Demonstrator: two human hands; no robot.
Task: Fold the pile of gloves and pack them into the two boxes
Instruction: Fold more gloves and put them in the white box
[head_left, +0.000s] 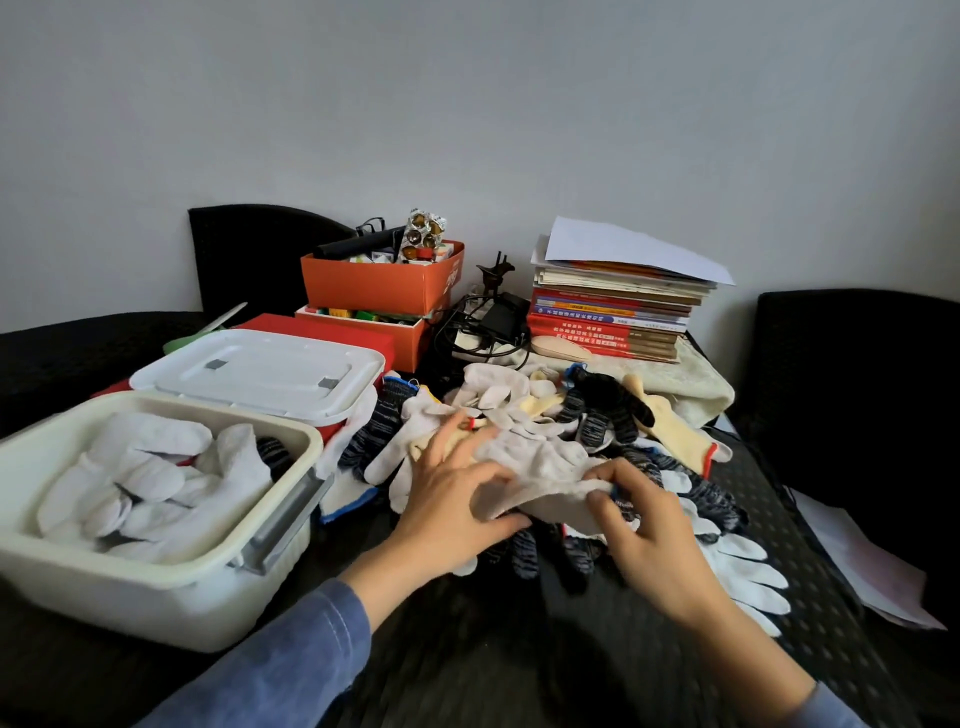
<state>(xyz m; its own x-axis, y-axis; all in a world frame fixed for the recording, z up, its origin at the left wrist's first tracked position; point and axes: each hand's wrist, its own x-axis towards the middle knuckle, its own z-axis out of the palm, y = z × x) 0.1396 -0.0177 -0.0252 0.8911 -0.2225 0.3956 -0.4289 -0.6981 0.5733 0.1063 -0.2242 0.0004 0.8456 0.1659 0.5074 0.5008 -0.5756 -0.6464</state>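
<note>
Gripping one white glove (540, 465) by its near edge with left hand (457, 501) and right hand (644, 530), atop glove pile (602, 415), likely to fold (open box (130, 608) close left for packing)

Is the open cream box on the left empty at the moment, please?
No, the open box holds several white gloves lying inside it.

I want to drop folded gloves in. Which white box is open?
The nearer box, already holding white gloves; the box behind it is lidded.
</note>
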